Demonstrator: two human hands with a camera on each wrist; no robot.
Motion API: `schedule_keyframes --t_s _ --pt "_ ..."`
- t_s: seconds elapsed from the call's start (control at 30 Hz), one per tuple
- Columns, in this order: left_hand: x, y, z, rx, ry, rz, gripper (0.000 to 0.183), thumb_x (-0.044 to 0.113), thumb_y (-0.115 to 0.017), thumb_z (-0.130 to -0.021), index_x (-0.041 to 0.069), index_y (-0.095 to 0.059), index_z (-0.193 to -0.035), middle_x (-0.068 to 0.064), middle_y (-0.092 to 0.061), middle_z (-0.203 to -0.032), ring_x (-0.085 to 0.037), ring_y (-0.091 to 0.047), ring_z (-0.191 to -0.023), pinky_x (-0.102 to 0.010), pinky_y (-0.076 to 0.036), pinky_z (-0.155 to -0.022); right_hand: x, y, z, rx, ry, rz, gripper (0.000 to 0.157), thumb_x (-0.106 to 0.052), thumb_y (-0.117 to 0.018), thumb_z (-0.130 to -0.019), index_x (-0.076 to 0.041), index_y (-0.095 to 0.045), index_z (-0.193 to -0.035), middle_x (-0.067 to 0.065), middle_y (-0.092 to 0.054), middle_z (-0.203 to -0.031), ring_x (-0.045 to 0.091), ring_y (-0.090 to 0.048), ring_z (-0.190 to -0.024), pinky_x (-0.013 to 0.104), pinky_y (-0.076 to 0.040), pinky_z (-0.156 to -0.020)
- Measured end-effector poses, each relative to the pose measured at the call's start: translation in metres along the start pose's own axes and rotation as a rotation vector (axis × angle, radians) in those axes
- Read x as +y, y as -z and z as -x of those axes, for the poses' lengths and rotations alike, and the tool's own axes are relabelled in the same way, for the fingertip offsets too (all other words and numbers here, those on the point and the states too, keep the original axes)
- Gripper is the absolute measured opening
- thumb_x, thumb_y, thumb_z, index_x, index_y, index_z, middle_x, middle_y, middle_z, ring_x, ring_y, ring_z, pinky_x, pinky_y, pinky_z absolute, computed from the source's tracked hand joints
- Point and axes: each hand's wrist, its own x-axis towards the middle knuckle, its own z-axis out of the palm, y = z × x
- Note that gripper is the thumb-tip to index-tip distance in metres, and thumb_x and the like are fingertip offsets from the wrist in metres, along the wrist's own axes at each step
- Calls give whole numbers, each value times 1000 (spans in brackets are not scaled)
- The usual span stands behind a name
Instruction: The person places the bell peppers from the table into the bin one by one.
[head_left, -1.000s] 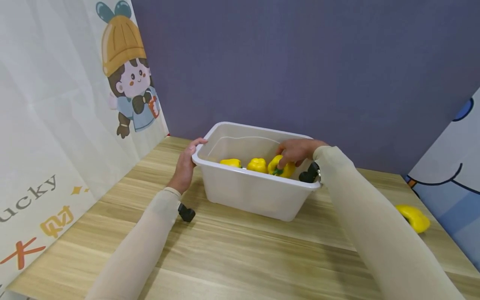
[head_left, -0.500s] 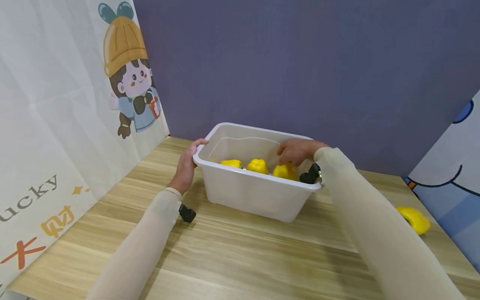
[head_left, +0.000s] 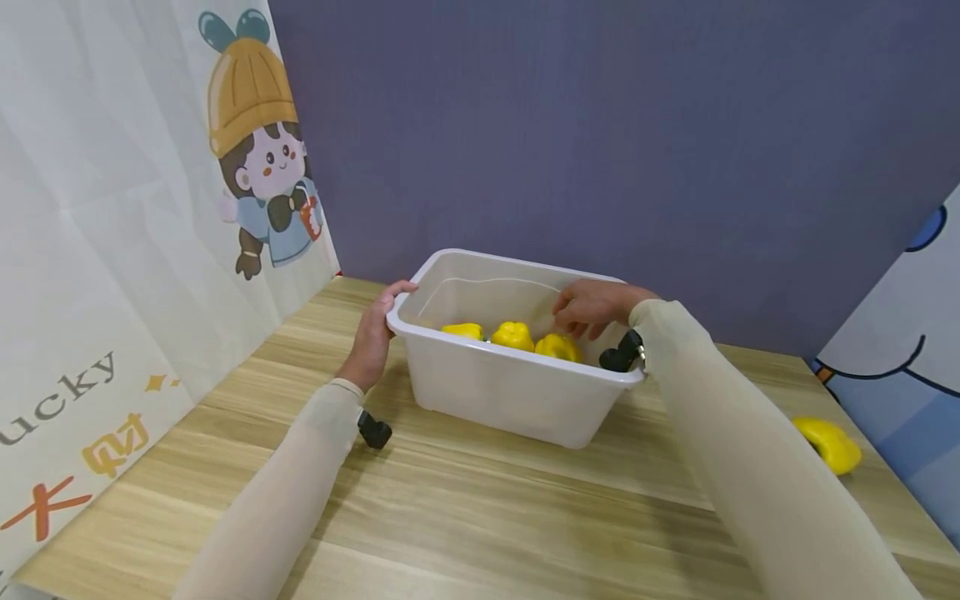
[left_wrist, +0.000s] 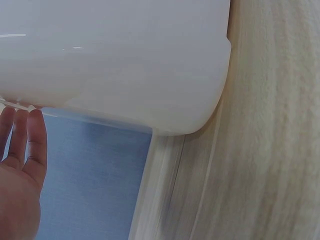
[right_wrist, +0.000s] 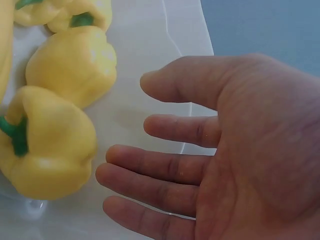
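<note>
A white plastic bin (head_left: 495, 387) stands on the wooden table. My left hand (head_left: 369, 340) grips its left rim, with one digit over the edge; in the left wrist view the fingers (left_wrist: 37, 135) reach up to the rim from outside. My right hand (head_left: 596, 304) hangs inside the bin's right part, and in the right wrist view its fingers are spread and loose, with nothing held. Beside its fingertips lies a yellow bell pepper (right_wrist: 55, 145) with a green stem, apart from them. Another yellow bell pepper (right_wrist: 75, 65) and several more lie along the bin's floor.
One more yellow bell pepper (head_left: 828, 446) lies on the table (head_left: 480, 517) at the right, partly behind the right sleeve. A dark blue-grey panel (head_left: 600, 133) rises behind the bin. A printed white sheet (head_left: 97, 217) borders the table's left side.
My right hand held a yellow bell pepper one second ago and has let go of it. The pepper now sits lower in the bin. The left hand stays at the rim.
</note>
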Motion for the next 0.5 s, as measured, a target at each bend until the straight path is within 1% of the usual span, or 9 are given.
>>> schedule_keyframes --t_s 0.1,0.2,0.3,0.37,0.5 --pt "-1 -1 -1 6 3 -8 56 36 -31 -103 -5 -51 -135 -29 -57 -116 -28 -57 -97 -28 -48 -76 1 3 0 16 13 -23 47 -26 -59 -96 -1 -52 -135 20 -60 -126 35 -59 -114 47 -50 -94" --pt "-2 -3 0 11 13 -10 54 33 -29 -103 -6 -51 -135 -30 -56 -117 -29 -56 -97 -28 -48 -76 4 4 0 30 16 -59 46 -26 -60 -96 -3 -52 -135 19 -61 -127 34 -59 -115 47 -50 -95" --pt "-3 -6 1 12 18 -8 53 30 -29 -103 -6 -51 -135 -29 -57 -116 -27 -57 -97 -28 -48 -77 6 5 1 10 39 -49 48 -25 -59 -96 -2 -51 -137 20 -61 -128 34 -59 -115 46 -51 -95" --pt "-3 -8 1 18 13 -3 53 30 -29 -103 -6 -51 -135 -27 -57 -115 -25 -57 -96 -28 -48 -76 6 7 2 -2 67 -23 50 -25 -59 -95 0 -51 -138 22 -61 -128 34 -60 -115 45 -51 -94" --pt "0 -11 -2 37 -7 -4 53 30 -30 -103 -6 -52 -134 -25 -59 -112 -24 -58 -94 -28 -48 -76 3 13 5 9 128 6 50 -24 -59 -95 2 -51 -137 23 -61 -127 34 -61 -113 45 -52 -92"
